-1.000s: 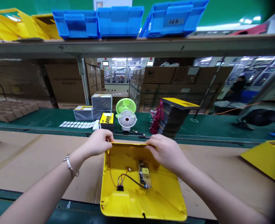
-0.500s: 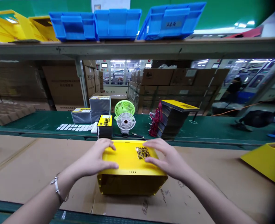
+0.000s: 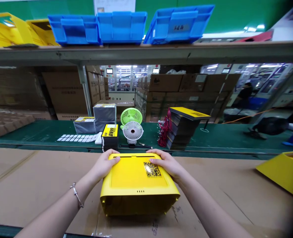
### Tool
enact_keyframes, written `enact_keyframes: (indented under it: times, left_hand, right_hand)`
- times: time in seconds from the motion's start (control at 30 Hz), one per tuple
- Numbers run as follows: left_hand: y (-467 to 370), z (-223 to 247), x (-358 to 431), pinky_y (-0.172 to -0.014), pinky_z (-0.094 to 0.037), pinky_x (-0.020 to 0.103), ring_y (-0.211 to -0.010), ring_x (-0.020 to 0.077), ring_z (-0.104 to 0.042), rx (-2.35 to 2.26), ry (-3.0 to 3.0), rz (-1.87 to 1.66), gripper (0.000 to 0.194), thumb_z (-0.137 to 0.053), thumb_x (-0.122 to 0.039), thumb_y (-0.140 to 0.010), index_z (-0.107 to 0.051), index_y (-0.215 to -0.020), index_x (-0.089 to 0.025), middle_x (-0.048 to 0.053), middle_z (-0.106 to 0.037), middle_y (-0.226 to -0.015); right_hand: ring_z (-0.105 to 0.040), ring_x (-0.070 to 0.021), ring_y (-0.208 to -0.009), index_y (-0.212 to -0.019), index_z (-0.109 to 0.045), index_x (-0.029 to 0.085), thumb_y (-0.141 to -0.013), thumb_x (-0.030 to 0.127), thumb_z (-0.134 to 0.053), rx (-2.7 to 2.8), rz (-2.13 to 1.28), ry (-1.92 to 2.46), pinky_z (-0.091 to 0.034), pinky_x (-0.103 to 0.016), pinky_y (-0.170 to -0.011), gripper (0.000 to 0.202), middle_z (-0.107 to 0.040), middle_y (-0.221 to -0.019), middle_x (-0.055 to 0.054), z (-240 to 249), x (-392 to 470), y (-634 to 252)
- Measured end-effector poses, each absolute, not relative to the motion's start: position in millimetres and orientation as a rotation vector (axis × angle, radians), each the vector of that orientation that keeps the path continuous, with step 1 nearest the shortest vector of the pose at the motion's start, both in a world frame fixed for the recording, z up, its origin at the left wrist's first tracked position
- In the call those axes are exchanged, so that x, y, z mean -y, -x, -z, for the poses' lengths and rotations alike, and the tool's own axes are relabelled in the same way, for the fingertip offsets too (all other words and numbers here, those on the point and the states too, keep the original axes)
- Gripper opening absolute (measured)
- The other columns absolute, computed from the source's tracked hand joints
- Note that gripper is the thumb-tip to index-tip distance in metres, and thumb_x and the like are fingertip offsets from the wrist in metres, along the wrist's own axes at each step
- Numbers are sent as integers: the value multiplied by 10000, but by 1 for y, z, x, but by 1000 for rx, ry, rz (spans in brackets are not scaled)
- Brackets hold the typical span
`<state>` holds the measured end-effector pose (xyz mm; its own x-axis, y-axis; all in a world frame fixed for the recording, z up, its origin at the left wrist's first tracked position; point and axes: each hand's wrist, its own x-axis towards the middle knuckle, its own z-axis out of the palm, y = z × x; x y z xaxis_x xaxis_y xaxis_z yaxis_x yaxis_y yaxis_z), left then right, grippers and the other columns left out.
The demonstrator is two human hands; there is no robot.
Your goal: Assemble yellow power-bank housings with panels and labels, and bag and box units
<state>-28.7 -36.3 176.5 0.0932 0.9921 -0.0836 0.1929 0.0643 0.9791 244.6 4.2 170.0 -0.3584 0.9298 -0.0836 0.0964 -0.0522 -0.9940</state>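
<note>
A yellow plastic housing (image 3: pixel 131 178) lies on the cardboard in front of me, its open, hollow side facing me. Its top carries a printed QR code (image 3: pixel 153 169) and a row of small slots near the front edge. My left hand (image 3: pixel 106 168) grips the far left corner, thumb on top and fingers over the back edge. On the far right corner my right hand (image 3: pixel 168 166) does likewise, its thumb beside the QR code. The fingertips behind the back edge are hidden.
Behind the housing stand a black-and-yellow box (image 3: pixel 110 136), a white fan (image 3: pixel 132 131), a green fan (image 3: pixel 131 115) and a stack of dark panels (image 3: pixel 182 129) beside red wires (image 3: pixel 164 131). Another yellow housing (image 3: pixel 285 170) sits at right. Blue bins (image 3: pixel 122 28) line the shelf above.
Both hands have moved from hovering over the housing's sides to its far edge and closed on it. The housing now sits slightly closer to me in view, with its back edge showing a slot.
</note>
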Motion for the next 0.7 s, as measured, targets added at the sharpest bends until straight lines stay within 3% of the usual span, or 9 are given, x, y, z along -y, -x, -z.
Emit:
enact_keyframes:
  times: [0.17,0.4,0.5,0.6,0.7]
  left_hand:
    - [26,-177,33,-690,-526,304,-836,215,-654,-1403,-1431,-992,240,-540,-422,-798,-537,-876,-195,45,-654,-884]
    - [34,-183,8,-621,-500,269,-794,213,-647,-1502,-1735,-876,342,-516,-528,-792,-615,-809,-201,40,-686,-865]
    - [47,-181,-26,-802,-498,329,-943,237,-629,-1588,-1872,-904,415,-450,-542,-828,-633,-981,-203,71,-680,-1030]
    - [63,-167,-56,-1070,-289,453,-1283,306,-396,-1752,-2016,-1019,560,-493,-492,-817,-497,-1254,-142,156,-473,-1366]
    - [80,-143,-68,-1108,-114,565,-1397,364,-137,-1828,-2160,-1046,728,-627,-418,-728,-397,-1348,-115,183,-307,-1478]
  right_hand:
    - [-647,-193,-763,-989,-572,192,-687,317,-692,1434,-1486,1094,-513,-305,-672,348,-651,-878,-20,-169,-7,-238]
    - [-636,-180,-774,-955,-573,197,-733,363,-667,1425,-1491,1049,-491,-286,-678,293,-648,-891,-13,-167,-7,-239]
    - [-631,-192,-770,-927,-589,184,-756,434,-643,1451,-1424,1050,-496,-301,-680,308,-650,-867,-31,-165,-8,-239]
    - [-632,-204,-772,-920,-609,182,-748,499,-642,1461,-1369,1076,-499,-308,-679,363,-657,-848,-39,-163,-9,-239]
    - [-636,-213,-783,-917,-625,185,-735,531,-649,1451,-1354,1085,-500,-311,-682,392,-665,-860,-43,-162,-9,-239]
